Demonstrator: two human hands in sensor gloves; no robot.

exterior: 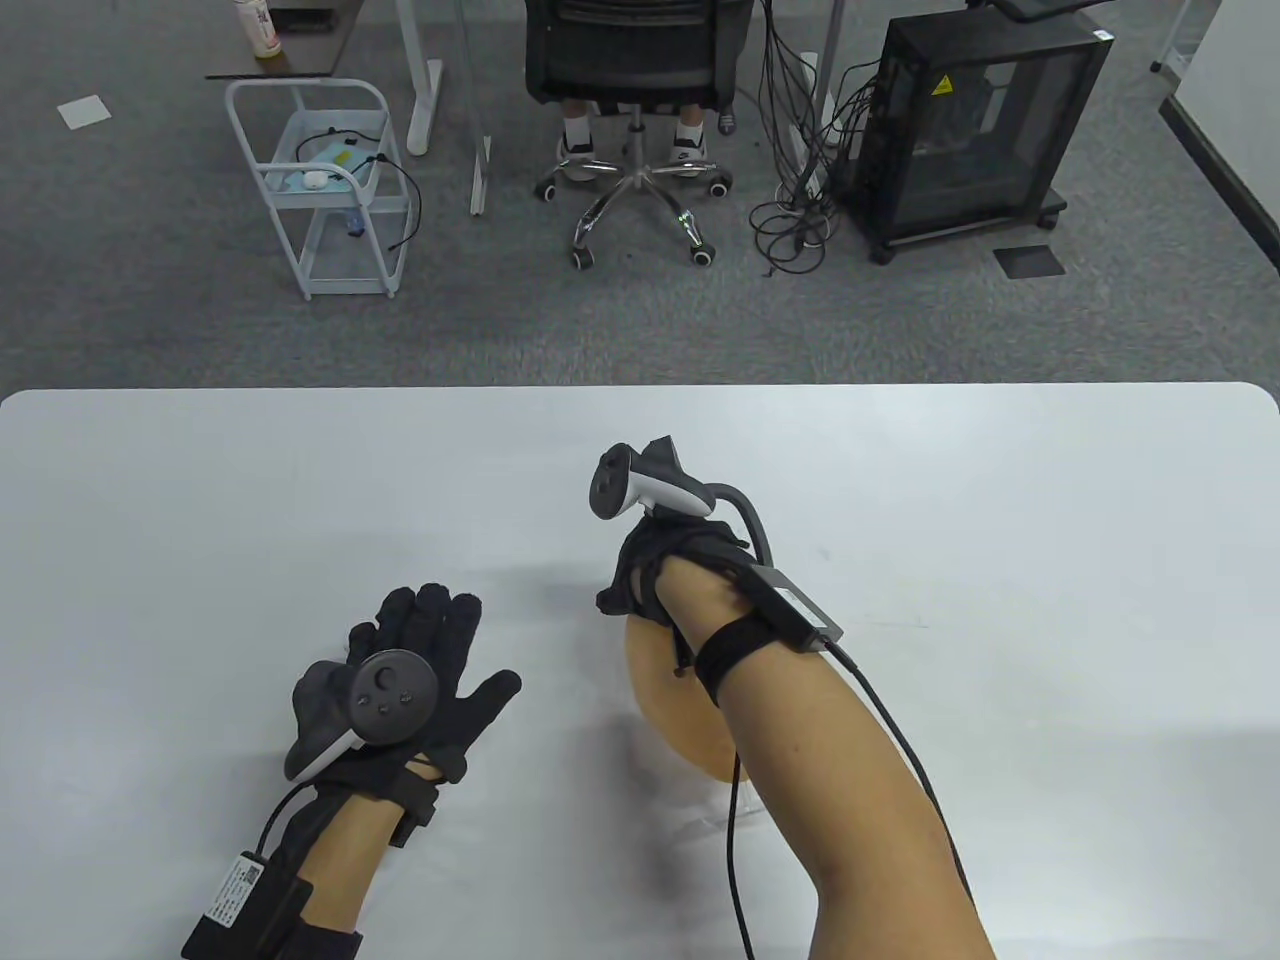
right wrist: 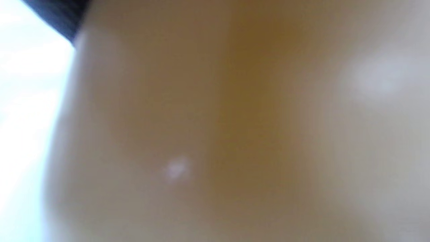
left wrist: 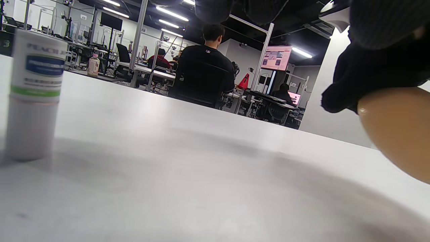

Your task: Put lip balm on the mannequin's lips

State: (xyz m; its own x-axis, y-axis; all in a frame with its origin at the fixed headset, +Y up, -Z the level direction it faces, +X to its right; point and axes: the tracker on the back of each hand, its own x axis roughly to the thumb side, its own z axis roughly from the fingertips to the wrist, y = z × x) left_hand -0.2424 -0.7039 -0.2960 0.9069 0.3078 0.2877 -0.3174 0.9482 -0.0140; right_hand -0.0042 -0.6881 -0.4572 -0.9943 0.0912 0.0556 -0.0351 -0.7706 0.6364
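Observation:
A tan mannequin head (exterior: 665,705) stands on the white table (exterior: 1000,500) near the front middle; its face and lips are hidden. My right hand (exterior: 632,598) grips the top of the head with fingers curled over it, also seen in the left wrist view (left wrist: 366,74). The right wrist view is filled by the blurred tan head (right wrist: 215,134). My left hand (exterior: 432,640) lies open and flat on the table to the left of the head, holding nothing. A white lip balm tube (left wrist: 33,94) stands upright on the table in the left wrist view; the table view does not show it.
The table's far edge (exterior: 640,388) runs across the middle of the table view. Beyond it on the grey floor are a white cart (exterior: 325,190), an office chair (exterior: 635,120) and a black computer case (exterior: 975,120).

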